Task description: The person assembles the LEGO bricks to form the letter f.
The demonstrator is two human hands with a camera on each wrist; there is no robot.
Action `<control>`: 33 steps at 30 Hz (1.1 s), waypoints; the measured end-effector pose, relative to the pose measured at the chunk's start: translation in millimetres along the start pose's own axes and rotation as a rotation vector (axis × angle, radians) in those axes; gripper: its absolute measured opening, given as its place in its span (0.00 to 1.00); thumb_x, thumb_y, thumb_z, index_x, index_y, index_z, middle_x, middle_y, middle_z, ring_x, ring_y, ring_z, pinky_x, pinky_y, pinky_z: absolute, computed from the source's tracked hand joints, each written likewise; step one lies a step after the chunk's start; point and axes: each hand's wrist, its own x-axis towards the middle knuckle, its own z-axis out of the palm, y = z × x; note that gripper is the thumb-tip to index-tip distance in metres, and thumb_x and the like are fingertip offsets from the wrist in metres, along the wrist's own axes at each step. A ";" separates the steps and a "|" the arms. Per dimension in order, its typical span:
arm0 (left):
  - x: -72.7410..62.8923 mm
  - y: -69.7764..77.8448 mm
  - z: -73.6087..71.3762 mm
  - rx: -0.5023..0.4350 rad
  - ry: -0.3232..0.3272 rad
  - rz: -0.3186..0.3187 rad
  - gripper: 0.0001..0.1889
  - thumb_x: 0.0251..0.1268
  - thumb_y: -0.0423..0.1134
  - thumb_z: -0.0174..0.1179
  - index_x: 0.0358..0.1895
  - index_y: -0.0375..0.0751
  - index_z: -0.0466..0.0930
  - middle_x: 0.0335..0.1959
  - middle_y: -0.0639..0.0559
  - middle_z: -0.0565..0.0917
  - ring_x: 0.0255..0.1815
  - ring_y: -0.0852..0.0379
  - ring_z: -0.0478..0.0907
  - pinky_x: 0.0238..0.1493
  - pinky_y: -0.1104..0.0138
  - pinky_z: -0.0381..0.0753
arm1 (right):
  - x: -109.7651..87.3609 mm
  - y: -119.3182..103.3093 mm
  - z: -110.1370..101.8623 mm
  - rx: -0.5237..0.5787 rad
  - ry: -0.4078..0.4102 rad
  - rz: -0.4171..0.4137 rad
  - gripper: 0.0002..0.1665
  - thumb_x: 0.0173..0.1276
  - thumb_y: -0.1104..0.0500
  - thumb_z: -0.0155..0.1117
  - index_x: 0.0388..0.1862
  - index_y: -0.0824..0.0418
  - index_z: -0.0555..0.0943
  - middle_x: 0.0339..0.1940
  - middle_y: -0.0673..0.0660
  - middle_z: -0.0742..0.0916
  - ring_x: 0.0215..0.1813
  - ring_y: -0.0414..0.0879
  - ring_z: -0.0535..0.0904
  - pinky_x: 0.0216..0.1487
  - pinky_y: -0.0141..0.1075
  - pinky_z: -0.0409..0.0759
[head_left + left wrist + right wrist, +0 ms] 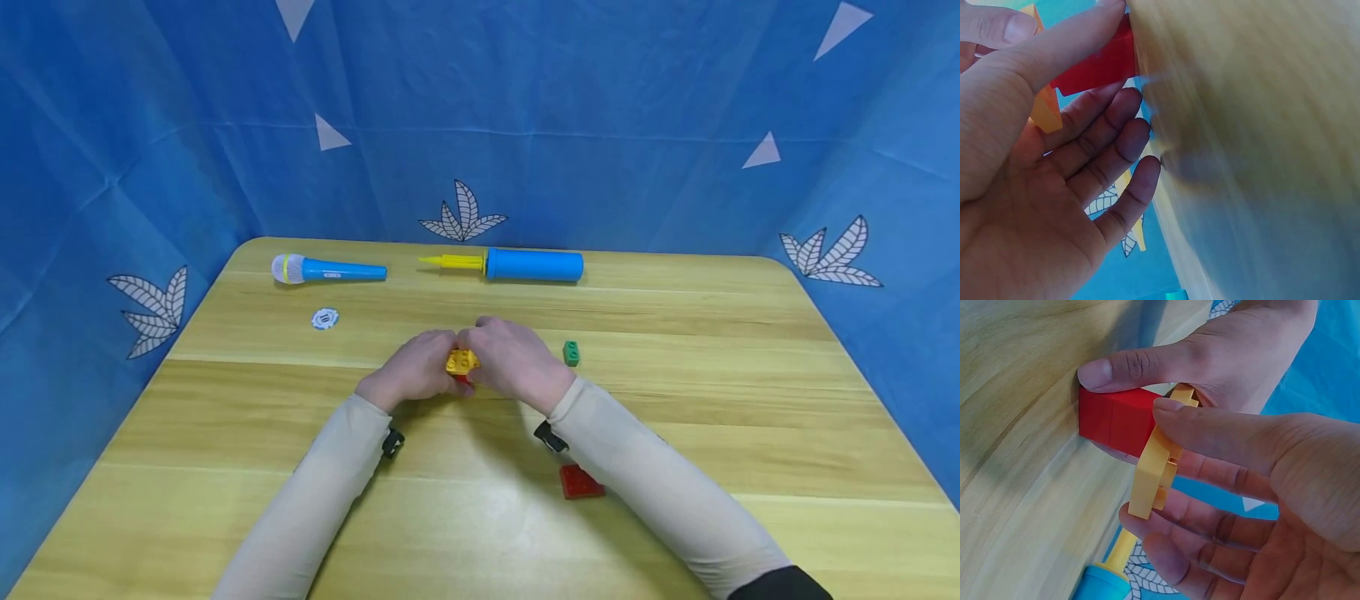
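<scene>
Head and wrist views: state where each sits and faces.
Head: on head, facing forward and down at table; left hand, right hand, sleeves show.
Left wrist: on left wrist, facing red block; both hands show.
Right wrist: on right wrist, facing yellow block; both hands show.
The wrist views share both blocks and both hands.

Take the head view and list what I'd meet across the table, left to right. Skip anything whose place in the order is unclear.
Blue microphone → left hand → yellow block → right hand → small green block.
</scene>
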 end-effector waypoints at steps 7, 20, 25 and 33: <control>-0.7 0.1 -0.3 0.001 0.000 -0.004 0.23 0.48 0.47 0.78 0.45 0.43 0.80 0.39 0.55 0.81 0.38 0.54 0.74 0.49 0.60 0.75 | 0.4 0.2 1.1 0.001 -0.001 0.000 0.24 0.58 0.56 0.78 0.54 0.56 0.84 0.39 0.52 0.83 0.37 0.44 0.75 0.37 0.31 0.77; -1.3 0.1 -0.5 -0.003 -0.001 -0.003 0.25 0.48 0.47 0.79 0.48 0.42 0.80 0.41 0.54 0.82 0.41 0.54 0.75 0.51 0.60 0.75 | 0.4 -1.2 2.3 -0.015 -0.002 0.003 0.24 0.59 0.56 0.77 0.55 0.56 0.84 0.41 0.53 0.84 0.37 0.44 0.75 0.37 0.32 0.78; -1.5 0.1 -0.8 0.000 -0.003 -0.001 0.25 0.49 0.47 0.78 0.48 0.42 0.80 0.40 0.55 0.82 0.40 0.54 0.75 0.50 0.60 0.75 | 0.8 -2.1 3.0 -0.030 -0.010 0.011 0.24 0.60 0.56 0.77 0.56 0.56 0.84 0.42 0.54 0.84 0.38 0.45 0.75 0.37 0.33 0.78; -0.5 -1.2 0.3 -0.004 -0.002 0.015 0.24 0.49 0.47 0.78 0.48 0.43 0.81 0.41 0.55 0.82 0.41 0.54 0.76 0.52 0.60 0.75 | 1.3 -2.4 5.8 -0.039 -0.006 0.017 0.24 0.60 0.56 0.76 0.56 0.55 0.84 0.42 0.54 0.84 0.38 0.45 0.75 0.37 0.33 0.79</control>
